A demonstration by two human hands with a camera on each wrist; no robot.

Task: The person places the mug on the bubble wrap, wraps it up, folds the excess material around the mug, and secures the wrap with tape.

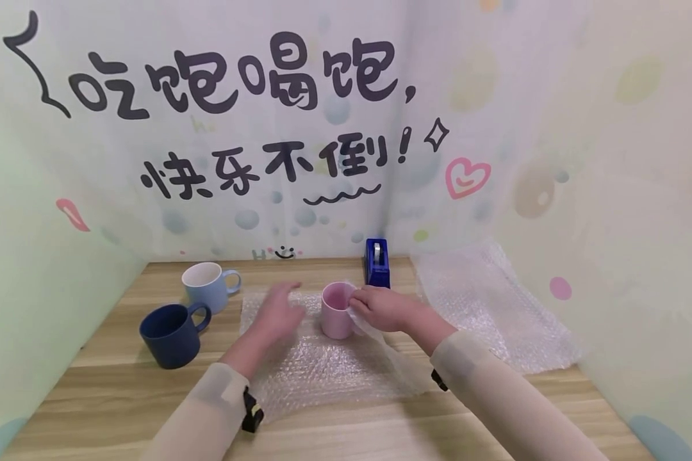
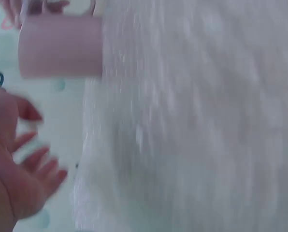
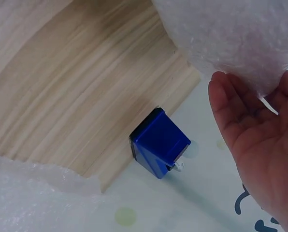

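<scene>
A pink mug (image 1: 336, 314) stands upright on a sheet of bubble wrap (image 1: 305, 378) in the middle of the table. My right hand (image 1: 383, 308) pinches a lifted edge of that sheet and draws it up against the mug's right side, by the rim. In the right wrist view the raised bubble wrap (image 3: 231, 43) covers the mug, and its corner sits between thumb and fingers. My left hand (image 1: 278, 312), blurred, hovers left of the mug with fingers spread loosely and nothing in them. The left wrist view shows this hand (image 2: 13, 164) apart from the mug (image 2: 62, 46).
A light blue mug (image 1: 206, 288) and a dark blue mug (image 1: 172, 336) stand on the left of the table. Behind the pink mug is a blue tape dispenser (image 1: 377, 264). Another bubble wrap sheet (image 1: 490, 314) lies at the right, against the wall.
</scene>
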